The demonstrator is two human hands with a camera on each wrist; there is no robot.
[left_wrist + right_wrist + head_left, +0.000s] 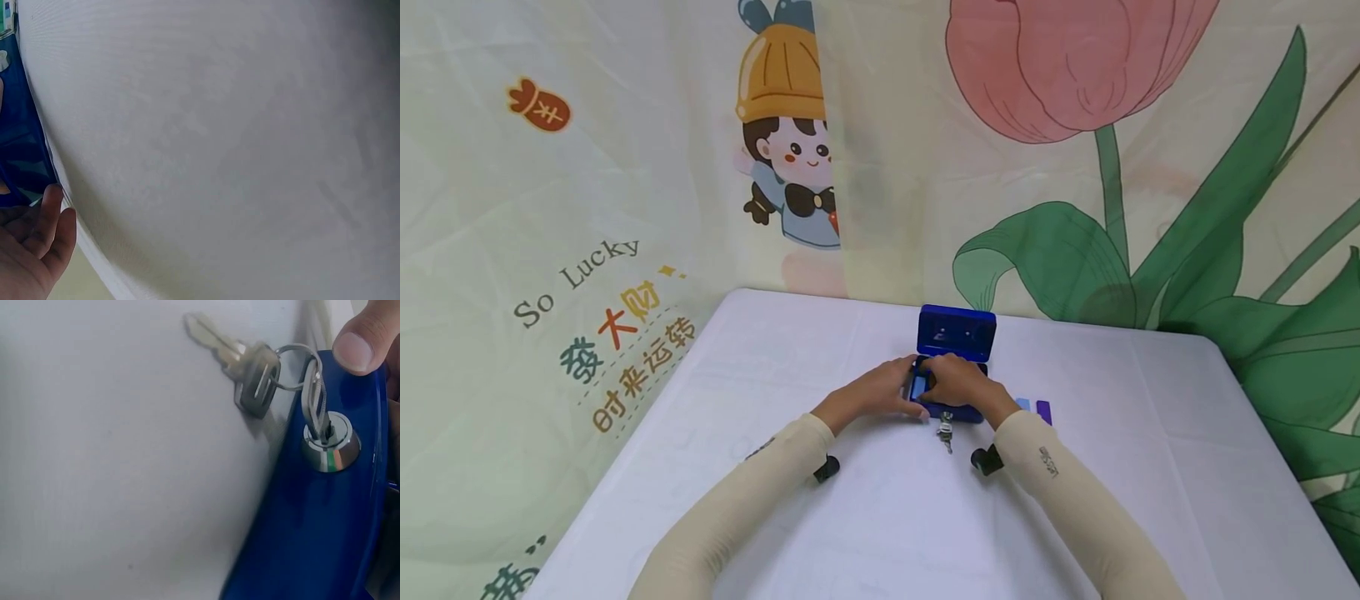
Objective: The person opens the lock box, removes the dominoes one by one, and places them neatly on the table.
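Observation:
A small blue cash box [957, 333] stands on the white table with its lid raised at the back. My left hand [880, 390] grips the box's left side; its thumb [356, 350] lies at the front corner in the right wrist view, and its fingertips meet the box edge in the left wrist view. My right hand [958, 383] reaches over the front wall into the box, fingertips partly hidden, so whether they hold anything is unclear. Inside, at the left, a light blue piece [919, 387] shows. One key sits in the front lock [331, 450]; another key [256, 375] hangs from its ring.
Right of the box, beside my right wrist, a purple flat piece [1043, 411] and a light blue flat piece [1022, 403] lie on the table [865, 517]. A printed curtain [895, 167] hangs behind the table's back edge. Black wrist cameras sit under both forearms.

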